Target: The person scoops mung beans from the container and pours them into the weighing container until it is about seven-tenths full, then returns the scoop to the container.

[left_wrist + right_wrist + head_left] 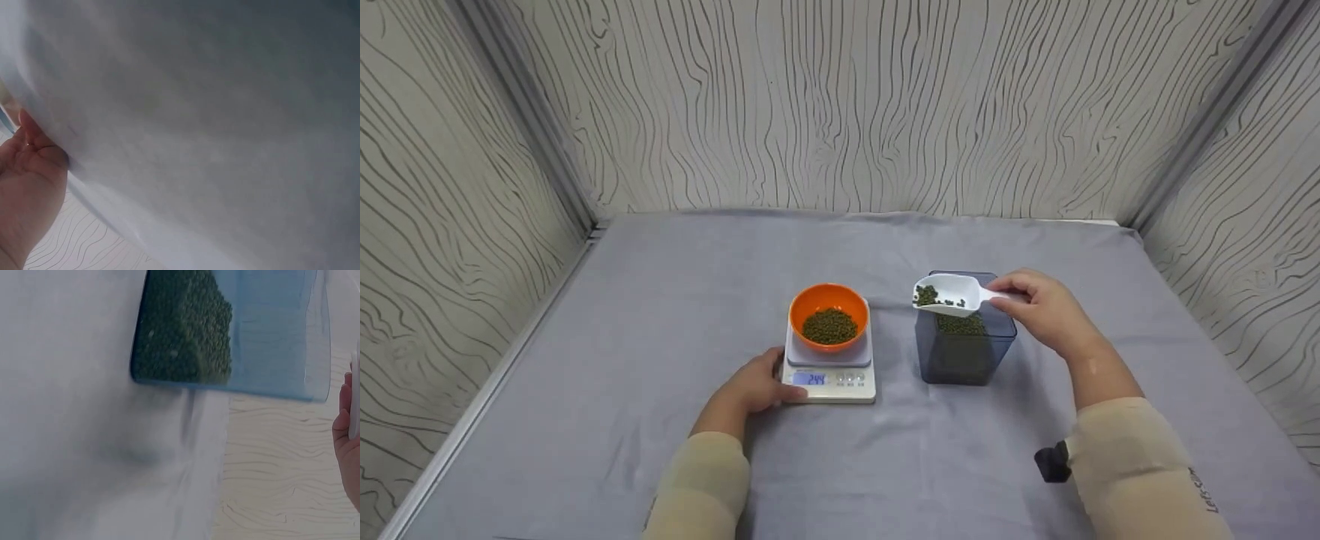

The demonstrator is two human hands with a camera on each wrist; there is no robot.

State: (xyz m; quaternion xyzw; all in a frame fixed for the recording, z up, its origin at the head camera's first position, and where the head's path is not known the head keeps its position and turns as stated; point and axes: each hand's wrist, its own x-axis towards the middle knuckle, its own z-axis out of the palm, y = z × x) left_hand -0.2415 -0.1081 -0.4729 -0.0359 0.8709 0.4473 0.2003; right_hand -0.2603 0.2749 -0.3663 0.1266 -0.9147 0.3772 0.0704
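My left hand (761, 382) grips the left side of a white digital kitchen scale (851, 394), its thumb at the front corner by the lit display. On the scale's platform sits an orange bowl (829, 295) holding small green grains (830, 327) that look like mung beans. My right hand (1039, 307) pinches the handle of a white scoop (960, 285), which carries a small heap of the same grains near its lip. The scoop hangs above a clear bluish container (1003, 349), partly filled with these grains (185, 332). In the left wrist view, the hand (34, 174) shows only partly.
A grey cloth (660, 300) covers the table. Wood-grain patterned panels (825, 112) stand at the back and sides. A black object (1053, 461) sits by the right forearm sleeve.
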